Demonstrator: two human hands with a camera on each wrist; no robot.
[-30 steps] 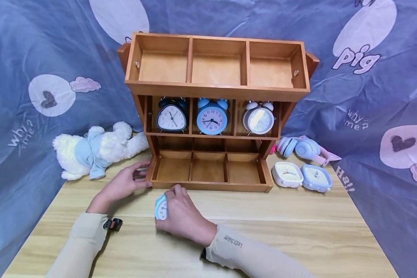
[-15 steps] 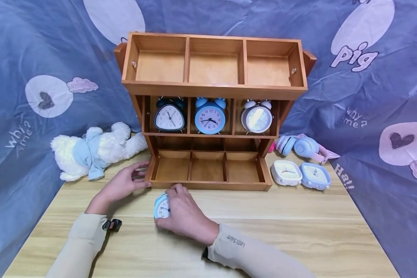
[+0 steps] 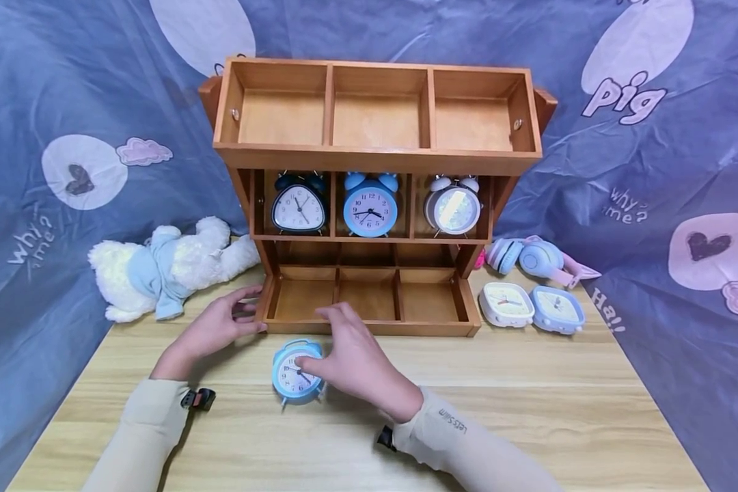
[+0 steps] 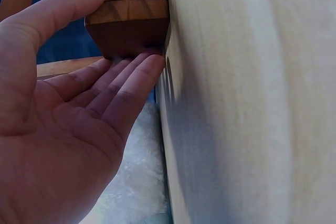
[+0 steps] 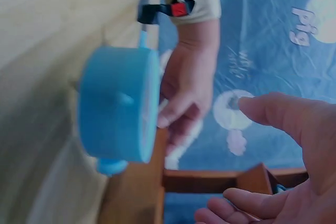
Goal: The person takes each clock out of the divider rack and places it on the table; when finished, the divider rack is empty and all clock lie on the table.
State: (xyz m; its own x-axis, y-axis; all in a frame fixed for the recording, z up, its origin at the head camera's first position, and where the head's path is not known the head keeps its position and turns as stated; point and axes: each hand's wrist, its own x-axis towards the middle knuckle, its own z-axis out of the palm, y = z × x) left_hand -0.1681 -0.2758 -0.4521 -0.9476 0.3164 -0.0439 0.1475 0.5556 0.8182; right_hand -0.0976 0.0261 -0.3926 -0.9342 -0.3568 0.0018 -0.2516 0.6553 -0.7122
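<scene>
A light blue twin-bell alarm clock lies face up on the table, its bells toward the shelf. Just to its right hovers my right hand, thumb and fingers spread apart. In the right wrist view a gap shows between that hand and the clock. My left hand touches the lower left corner of the wooden shelf. The left wrist view shows its thumb on the corner's front and its fairly straight fingers against the side. In the shelf's middle row stand a dark, a blue and a white clock.
A white clock and a pale blue clock lie right of the shelf, with cat-ear headphones behind them. At the left lies a white plush toy. Patterned blue cloth hangs behind.
My right hand has let go of the light blue alarm clock and moved a little right and away, its fingers spreading. The clock and my left hand stay in place.
</scene>
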